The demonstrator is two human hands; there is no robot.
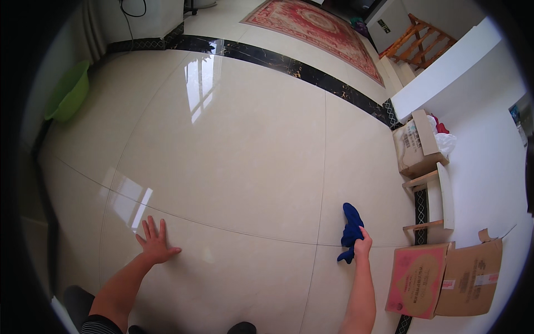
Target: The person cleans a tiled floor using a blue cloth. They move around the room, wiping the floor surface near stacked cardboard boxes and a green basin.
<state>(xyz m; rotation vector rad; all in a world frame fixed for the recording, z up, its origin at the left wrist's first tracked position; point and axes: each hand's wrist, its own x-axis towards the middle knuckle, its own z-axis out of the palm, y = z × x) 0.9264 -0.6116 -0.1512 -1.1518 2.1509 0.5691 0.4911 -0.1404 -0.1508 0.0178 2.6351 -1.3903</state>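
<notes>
My left hand point(156, 245) is spread over the glossy beige tiled floor point(233, 167), fingers apart and holding nothing. It appears to rest on the tile just below a grout line. On the right, my right hand point(363, 245) grips a bunched dark blue cloth point(353, 224). One end of the cloth points away from me and a smaller end hangs out toward my side. The cloth is close to the floor near a crossing of grout lines; whether all of it touches cannot be told. The fingers are partly hidden by the cloth.
A green plastic basin point(71, 98) leans at the left. Along the right wall are a cardboard box point(417, 146) with plastic bags, a small stool on its side point(446, 196), and pink and brown cartons point(419, 279). Beyond a black marble strip point(267, 58) lies a red patterned rug point(308, 25).
</notes>
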